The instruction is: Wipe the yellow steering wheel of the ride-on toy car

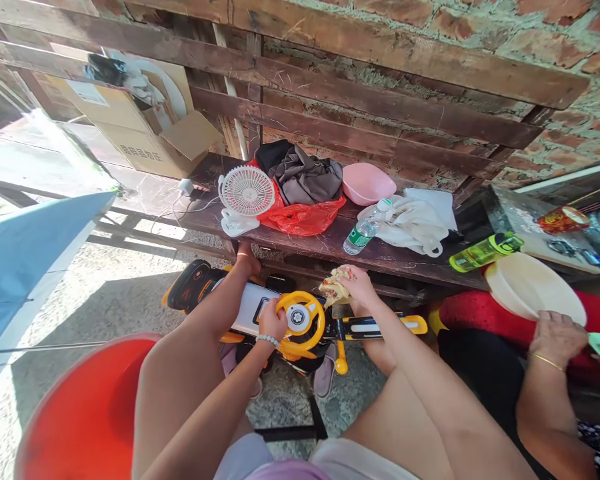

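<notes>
"What does the person's right hand [357,285] have?"

"Its fingers close on a folded flatbread [334,288], holding it firmly rather than resting open beneath it. The flatbread lies at the hand's 9 o'clock, its long axis running roughly from 9 to 3, with the pointed end out past the fingertips."

"And the left hand [271,320]?"

"It's curled around the rim of a yellow toy wheel [300,294] on a ride-on toy [250,308], with a bead bracelet [267,341] at the wrist. It has hold of the wheel and nothing else."

"Which hand is nearer the flatbread?"

"The right, since it grips it. The left sits at about 7 o'clock from the flatbread, near but apart."

"What's around them?"

"At 12 o'clock, a dark plank bench [330,257] bears a water bottle [365,227] and a pink bowl [367,183]. At 3 o'clock, another person's hand [557,337] rests on a pale plate [535,290]."
</notes>
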`<state>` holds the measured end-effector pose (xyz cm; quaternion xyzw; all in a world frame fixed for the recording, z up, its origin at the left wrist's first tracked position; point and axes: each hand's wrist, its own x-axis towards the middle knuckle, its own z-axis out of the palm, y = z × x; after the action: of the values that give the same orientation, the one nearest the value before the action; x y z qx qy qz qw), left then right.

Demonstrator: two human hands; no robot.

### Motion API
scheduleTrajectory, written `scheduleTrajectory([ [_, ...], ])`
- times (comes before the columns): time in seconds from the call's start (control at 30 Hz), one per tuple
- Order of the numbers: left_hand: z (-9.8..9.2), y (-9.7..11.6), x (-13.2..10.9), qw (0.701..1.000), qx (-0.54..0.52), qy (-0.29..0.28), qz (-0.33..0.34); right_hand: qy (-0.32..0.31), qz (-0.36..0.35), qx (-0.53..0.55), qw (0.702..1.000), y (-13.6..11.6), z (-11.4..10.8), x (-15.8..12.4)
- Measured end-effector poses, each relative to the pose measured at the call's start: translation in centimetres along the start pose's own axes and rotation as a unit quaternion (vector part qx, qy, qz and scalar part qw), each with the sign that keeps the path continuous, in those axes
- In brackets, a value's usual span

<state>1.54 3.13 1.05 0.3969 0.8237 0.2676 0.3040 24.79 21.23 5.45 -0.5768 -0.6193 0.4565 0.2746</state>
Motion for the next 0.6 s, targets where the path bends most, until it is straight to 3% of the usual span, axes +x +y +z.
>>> scheduleTrajectory([
  [0.1, 0.1, -0.2, 0.0, 1.0, -0.015, 0.004, 0.006, -0.055, 0.025, -0.079, 0.995, 0.8, 3.4, 1.6],
  [0.2, 0.3, -0.5, 0.1, 1.0, -0.022, -0.003, 0.013, -0.143, 0.052, -0.076, 0.985, 1.2, 7.5, 2.0],
  [0.27, 0.3, -0.7, 0.1, 1.0, -0.02, -0.011, 0.012, -0.197, 0.063, -0.064, 0.976, 1.0, 9.1, 2.4],
  [0.33, 0.2, -0.7, 0.1, 1.0, -0.017, -0.016, 0.012, -0.215, 0.074, -0.06, 0.972, 0.7, 8.9, 3.4],
  [0.5, 0.0, -0.5, 0.0, 0.999, -0.027, -0.021, 0.011, -0.198, 0.088, -0.065, 0.974, 0.5, 5.6, 6.6],
  [0.6, 0.0, -0.3, -0.1, 0.999, -0.03, -0.013, 0.009, -0.182, 0.093, -0.072, 0.976, 1.2, 4.8, 7.4],
])
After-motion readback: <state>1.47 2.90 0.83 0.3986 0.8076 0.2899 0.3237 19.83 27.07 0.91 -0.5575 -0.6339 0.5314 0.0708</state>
